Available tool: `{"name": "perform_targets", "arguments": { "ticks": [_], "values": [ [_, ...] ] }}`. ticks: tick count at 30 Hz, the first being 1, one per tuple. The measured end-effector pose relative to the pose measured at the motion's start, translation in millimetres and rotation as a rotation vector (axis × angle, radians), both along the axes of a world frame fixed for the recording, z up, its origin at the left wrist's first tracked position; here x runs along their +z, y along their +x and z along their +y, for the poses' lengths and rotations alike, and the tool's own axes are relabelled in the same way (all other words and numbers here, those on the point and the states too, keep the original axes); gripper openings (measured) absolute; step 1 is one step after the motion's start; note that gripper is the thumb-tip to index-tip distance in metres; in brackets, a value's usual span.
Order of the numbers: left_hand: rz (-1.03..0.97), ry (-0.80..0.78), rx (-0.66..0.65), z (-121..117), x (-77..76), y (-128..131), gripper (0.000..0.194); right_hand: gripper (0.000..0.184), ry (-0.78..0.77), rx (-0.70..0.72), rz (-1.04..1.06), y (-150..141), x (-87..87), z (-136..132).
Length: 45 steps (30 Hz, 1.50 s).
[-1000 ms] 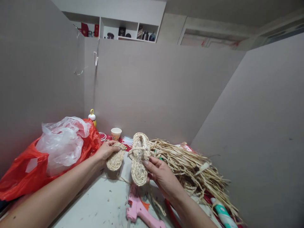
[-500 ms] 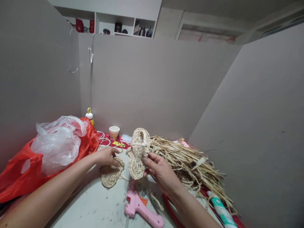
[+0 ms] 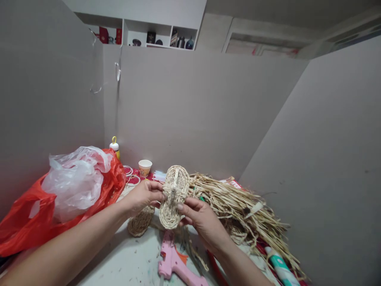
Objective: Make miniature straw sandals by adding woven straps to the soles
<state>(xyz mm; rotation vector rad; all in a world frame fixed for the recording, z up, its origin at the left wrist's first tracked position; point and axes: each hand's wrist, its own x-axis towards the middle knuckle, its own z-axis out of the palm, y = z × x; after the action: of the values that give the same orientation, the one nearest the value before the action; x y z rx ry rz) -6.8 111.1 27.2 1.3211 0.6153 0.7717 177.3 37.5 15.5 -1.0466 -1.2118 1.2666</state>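
Note:
A small sole-shaped piece of coiled straw braid (image 3: 171, 216), like a straw sandal with a band across its middle, is held up above the table. My left hand (image 3: 145, 196) grips its left edge, thumb and fingers closed at the band. On the opposite edge, my right hand (image 3: 196, 218) pinches it between thumb and fingers. A second woven straw sole (image 3: 140, 222) lies on the table below my left hand, partly hidden by it. Under the held piece rests a pink glue gun (image 3: 175, 262) with an orange trigger.
A heap of dry straw strands (image 3: 238, 202) spreads to the right, beside a green-and-white tube (image 3: 281, 268). Red and clear plastic bags (image 3: 80, 186) bulge at the left. Behind stand a paper cup (image 3: 145, 168) and a yellow-and-white bottle (image 3: 114, 147), near grey partition walls (image 3: 184, 107).
My left hand has put the second sole down on the table, released it and moved right to take the left edge of the sandal. My right hand keeps its hold.

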Motion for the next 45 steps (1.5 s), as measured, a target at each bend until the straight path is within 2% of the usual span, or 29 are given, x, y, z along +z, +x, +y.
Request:
{"name": "perform_targets", "arguments": {
  "ticks": [3,8,13,15,19,22,27,35,40,45],
  "values": [
    [-0.032,-0.006,0.041,-1.8,-3.4,3.6,0.016,0.029,0.021,-0.015,-0.019,0.7,0.3,-0.5],
    [-0.063,0.005,0.105,-1.3,-2.1,2.2,0.022,0.032,0.071,-0.13,0.02,3.2,-1.2,1.8],
    [-0.028,0.062,0.112,-0.8,-0.1,2.4,0.025,0.034,0.12,-0.284,0.113,5.7,1.4,3.2],
    [-0.011,0.082,0.096,-2.0,0.8,3.0,0.024,0.035,0.146,-0.303,0.117,6.6,4.3,3.0],
    [0.02,0.089,0.057,-7.1,-0.3,5.8,0.018,0.03,0.121,-0.267,0.108,7.3,7.7,2.3],
    [0.015,0.021,0.015,-11.3,-2.8,8.0,0.015,0.026,0.079,-0.236,0.112,8.3,6.1,3.2],
    [0.003,-0.064,-0.111,-14.7,-3.2,8.8,0.018,0.026,0.077,-0.282,0.145,10.5,5.5,5.2],
    [-0.084,-0.116,0.068,-9.5,-4.2,9.6,0.027,0.032,0.062,-0.244,0.294,7.1,12.1,4.2],
    [-0.141,-0.118,0.128,-6.2,-6.0,9.1,0.028,0.032,0.048,-0.241,0.16,6.4,6.5,3.6],
    [-0.134,-0.12,0.124,-7.5,-5.7,9.9,0.029,0.031,0.039,-0.207,0.075,3.7,3.2,2.6]
  ]
}}
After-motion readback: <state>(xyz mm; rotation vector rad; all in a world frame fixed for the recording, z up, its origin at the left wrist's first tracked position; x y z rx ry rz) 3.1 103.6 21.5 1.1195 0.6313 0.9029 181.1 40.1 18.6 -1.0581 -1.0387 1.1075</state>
